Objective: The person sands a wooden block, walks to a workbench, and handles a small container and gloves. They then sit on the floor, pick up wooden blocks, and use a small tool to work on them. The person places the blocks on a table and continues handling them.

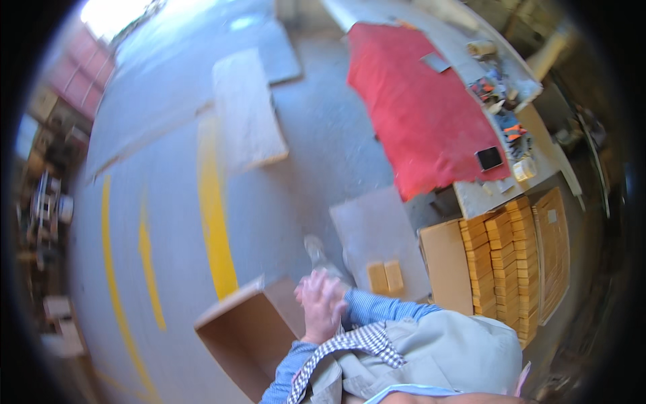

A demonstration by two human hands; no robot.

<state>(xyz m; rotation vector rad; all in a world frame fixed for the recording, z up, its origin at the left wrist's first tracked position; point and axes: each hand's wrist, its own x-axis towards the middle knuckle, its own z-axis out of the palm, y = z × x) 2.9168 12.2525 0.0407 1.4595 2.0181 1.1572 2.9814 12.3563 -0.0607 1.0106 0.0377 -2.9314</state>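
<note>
My left hand (320, 315) and my right hand (334, 288) are clasped together in front of my body, fingers folded against each other. No object shows between them, and the right hand is partly covered by the left. Just left of my hands is an open cardboard box (241, 331), its inside dark and brown. Beyond and to the right, two small yellow-brown boxes (385, 277) sit side by side on a grey sheet (369, 219) on the floor.
To the right, yellow-brown boxes (499, 262) stand in tall stacks beside a cardboard panel (447, 266). A workbench (474, 200) carries a red cloth (420, 111), a dark phone-like device (488, 159) and clutter. Pale boards (245, 111) lie on the yellow-striped floor (178, 222).
</note>
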